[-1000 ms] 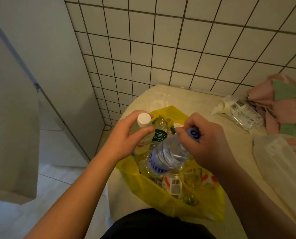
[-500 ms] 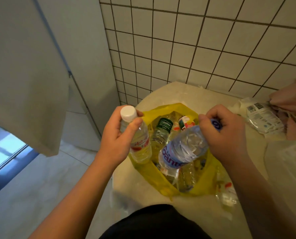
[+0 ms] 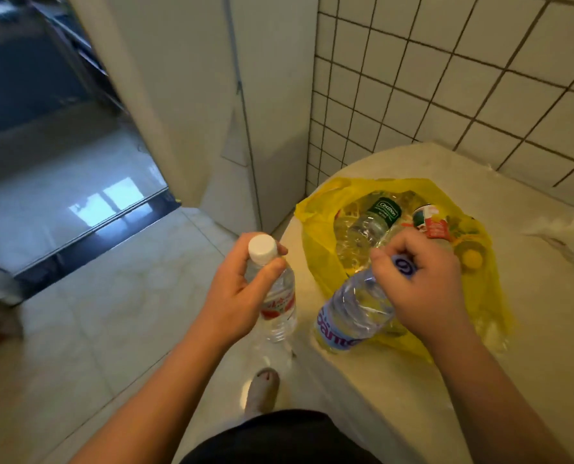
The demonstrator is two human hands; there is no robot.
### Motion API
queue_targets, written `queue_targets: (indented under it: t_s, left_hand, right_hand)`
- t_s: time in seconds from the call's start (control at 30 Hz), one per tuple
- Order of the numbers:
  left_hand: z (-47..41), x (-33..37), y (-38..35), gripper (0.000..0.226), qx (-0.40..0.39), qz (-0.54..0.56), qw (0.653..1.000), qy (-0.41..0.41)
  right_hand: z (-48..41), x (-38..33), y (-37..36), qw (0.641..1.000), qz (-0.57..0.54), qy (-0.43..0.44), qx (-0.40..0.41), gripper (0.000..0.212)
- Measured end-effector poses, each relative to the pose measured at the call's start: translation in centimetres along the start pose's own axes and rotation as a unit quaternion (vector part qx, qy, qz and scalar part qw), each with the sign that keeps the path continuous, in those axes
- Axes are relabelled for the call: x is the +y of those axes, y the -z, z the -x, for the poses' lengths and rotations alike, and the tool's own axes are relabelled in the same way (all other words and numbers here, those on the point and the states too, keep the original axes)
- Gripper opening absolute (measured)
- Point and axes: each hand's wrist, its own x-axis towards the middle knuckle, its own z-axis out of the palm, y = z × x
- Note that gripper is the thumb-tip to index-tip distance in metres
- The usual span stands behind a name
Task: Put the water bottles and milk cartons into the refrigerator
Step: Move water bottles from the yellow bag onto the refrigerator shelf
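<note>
Lower centre of frame: your left hand [image 3: 242, 296] is wrapped around the neck and shoulder of a small red-label water bottle [image 3: 277, 301], white cap up, held out over the floor just left of the counter [image 3: 530, 329] edge. Right of it, your right hand [image 3: 423, 289] is closed on the cap end of a larger purple-label water bottle [image 3: 352, 316], tilted, base low and over the near rim of the yellow plastic bag [image 3: 322, 249].

Left in the bag: a green-label bottle [image 3: 369, 226] and a red-and-white packet, possibly a milk carton [image 3: 429, 221]; can't confirm. No refrigerator identifiable; the white panel [image 3: 272, 95] at upper centre may be it.

Risks, as judged:
- Cap-end hold on the big bottle is weak; its weight could swing it or slip it loose.
- Its base may snag the bag and drag it off the counter.
- Both hands are full, so opening a door will be awkward.
</note>
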Motion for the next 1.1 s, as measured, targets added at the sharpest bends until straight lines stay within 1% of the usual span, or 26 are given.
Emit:
queue_targets:
  t_s: [0.1, 0.2, 0.3, 0.43, 0.63, 0.8, 0.93, 1.1]
  left_hand:
    - [1.9, -1.0, 2.8, 0.034, 0.027, -0.016, 0.999, 0.029]
    - [3.5, -2.6, 6.6, 0.032, 0.066, -0.024, 0.997, 0.045]
    - [4.6, -4.3, 11.2, 0.03, 0.104, -0.022, 0.993, 0.056]
    - [5.2, -6.8, 19.0, 0.031, 0.133, -0.024, 0.988, 0.068]
    - [5.9, -10.7, 32.9, 0.037, 0.163, -0.043, 0.983, 0.076]
    - [6.4, -13.1, 42.5, 0.039, 0.201, -0.046, 0.972, 0.109]
    - [5.3, -15.0, 47.9, 0.033, 0.227, -0.046, 0.965, 0.126]
    - [1.3, -18.3, 52.0, 0.024, 0.24, -0.041, 0.959, 0.149]
  right_hand:
    - [0.1, -1.7, -2.8, 0.999, -0.023, 0.014, -0.043, 0.031]
    - [0.1, -3.9, -6.7, 0.995, -0.041, 0.028, -0.085, 0.031]
    - [-0.1, -6.4, -11.5, 0.991, -0.054, 0.055, -0.113, 0.027]
    - [-0.7, -10.6, -19.4, 0.984, -0.073, 0.076, -0.142, 0.026]
    - [-1.4, -18.2, -32.6, 0.975, -0.099, 0.094, -0.175, 0.028]
    - [-2.7, -23.8, -42.1, 0.964, -0.123, 0.1, -0.214, 0.029]
    - [-4.6, -26.4, -47.7, 0.957, -0.12, 0.108, -0.239, 0.033]
    - [-8.4, -27.8, -54.0, 0.952, -0.121, 0.104, -0.26, 0.031]
